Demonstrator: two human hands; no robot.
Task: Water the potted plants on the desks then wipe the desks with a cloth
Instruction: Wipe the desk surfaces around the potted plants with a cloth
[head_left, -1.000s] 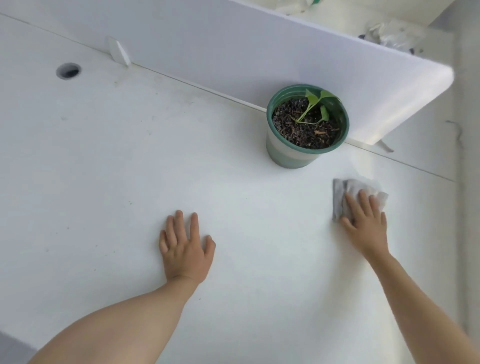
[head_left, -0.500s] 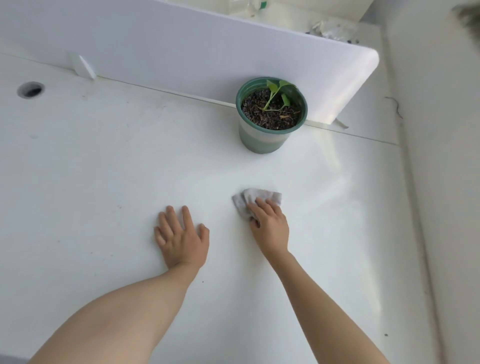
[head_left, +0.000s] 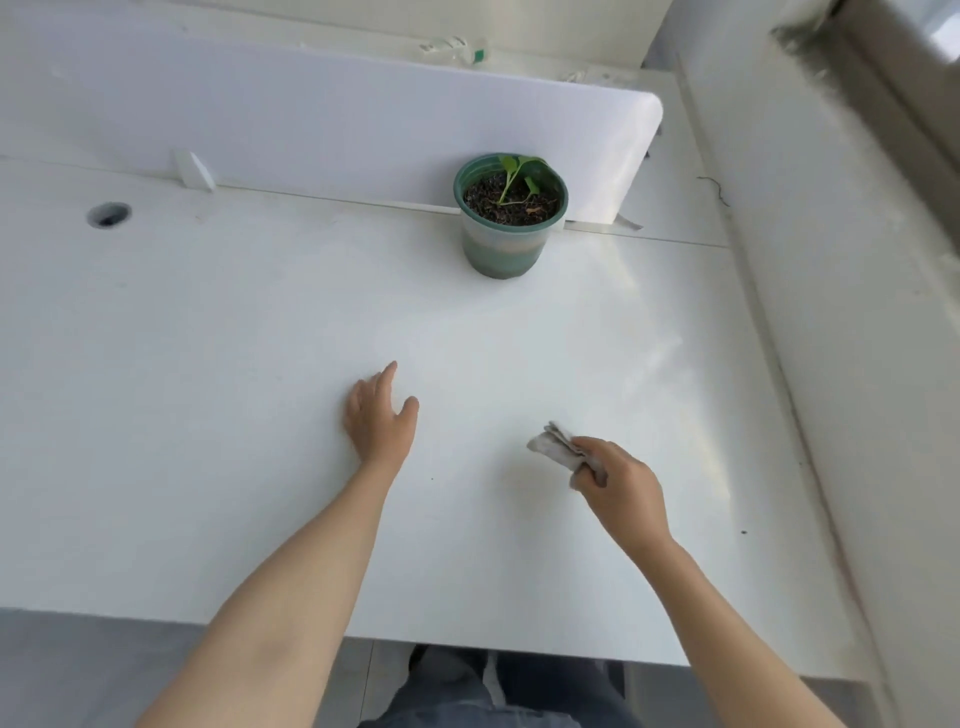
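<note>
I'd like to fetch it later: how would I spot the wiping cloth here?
Start at the white desk with the green plant pot by its back divider. Nearer the front edge, the right hand grips the cloth, the only crumpled grey thing there.

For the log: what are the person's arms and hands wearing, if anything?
Nothing shows on either one. The left hand and right hand are bare: no gloves, rings, watch or bands visible. Both forearms are uncovered all the way to the bottom edge of the frame, so no sleeves appear. Dark trousers show below the desk edge.
</note>
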